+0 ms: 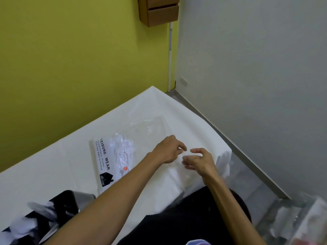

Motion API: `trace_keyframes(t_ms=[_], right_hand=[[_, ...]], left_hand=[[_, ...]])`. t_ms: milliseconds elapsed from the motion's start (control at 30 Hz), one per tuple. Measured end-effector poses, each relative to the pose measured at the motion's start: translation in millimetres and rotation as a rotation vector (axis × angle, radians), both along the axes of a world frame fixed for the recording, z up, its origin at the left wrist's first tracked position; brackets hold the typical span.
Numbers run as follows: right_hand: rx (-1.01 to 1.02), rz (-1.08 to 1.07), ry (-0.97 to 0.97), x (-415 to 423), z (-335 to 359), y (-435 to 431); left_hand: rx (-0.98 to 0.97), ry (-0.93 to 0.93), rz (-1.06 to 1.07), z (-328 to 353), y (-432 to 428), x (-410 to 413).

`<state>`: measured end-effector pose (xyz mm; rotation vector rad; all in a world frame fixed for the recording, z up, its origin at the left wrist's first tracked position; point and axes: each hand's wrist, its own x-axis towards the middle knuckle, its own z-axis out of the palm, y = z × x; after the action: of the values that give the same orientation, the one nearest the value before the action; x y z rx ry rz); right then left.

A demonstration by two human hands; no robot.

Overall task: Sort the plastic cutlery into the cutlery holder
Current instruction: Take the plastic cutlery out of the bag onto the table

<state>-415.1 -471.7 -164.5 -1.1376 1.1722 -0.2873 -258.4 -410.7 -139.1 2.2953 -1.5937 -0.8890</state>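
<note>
Our left hand and right hand sit fingertip to fingertip, fingers curled; a pinch we cannot tell. The plastic cutlery, bagged, lies left of them, lengthwise toward us, nearer the left hand.

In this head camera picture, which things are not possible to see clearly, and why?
Head view:
- Whatever is between the left hand and the right hand: white against the white tablecloth, too faint to name.
- Cutlery holder: blurred and cut off by the bottom edge; its contents cannot be told apart.
- Printed bag: glare hides which kinds of cutlery are inside.
- Clear box, bottom right: blurred, contents unreadable.
</note>
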Motion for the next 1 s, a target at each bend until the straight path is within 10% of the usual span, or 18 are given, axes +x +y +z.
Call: trace_keyframes(t_ms=[367,1000], right_hand=[[-0.116,0.069,0.076,-4.3,7.4,3.1],[-0.33,0.379,-0.002,-3.5,43.7,-0.4]], left_hand=[[0.071,-0.134,-0.264,15.5,-19.2,18.5],[-0.07,-0.45,0.028,85.5,-47.5,152.4]])
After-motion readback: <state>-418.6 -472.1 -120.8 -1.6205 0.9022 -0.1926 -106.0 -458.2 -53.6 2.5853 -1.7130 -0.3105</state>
